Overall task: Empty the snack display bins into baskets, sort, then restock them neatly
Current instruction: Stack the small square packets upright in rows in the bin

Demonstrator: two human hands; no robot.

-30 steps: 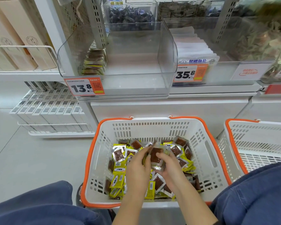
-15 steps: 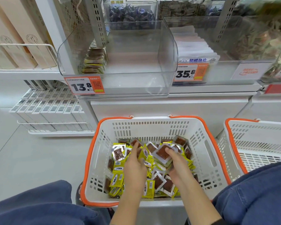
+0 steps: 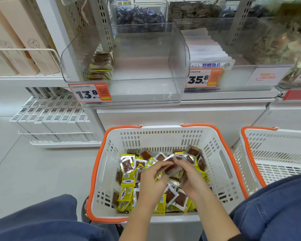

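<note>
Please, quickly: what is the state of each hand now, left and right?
Left hand: curled on a small stack of snack packets over the basket.
Right hand: holding the same stack of snack packets.

Snack packets [image 3: 127,186] in near basket [image 3: 221,164]; second basket [image 3: 271,153] right; display bin [image 3: 146,91] behind, holding packet stack [image 3: 101,66] at left.

Both hands [image 3: 174,178] blur where they meet, and they cover the packets [image 3: 127,190] beneath them. The second basket [image 3: 274,153] (right of the hands) runs off the edge. Far above, the price tag [image 3: 89,93] small print is unreadable.
</note>
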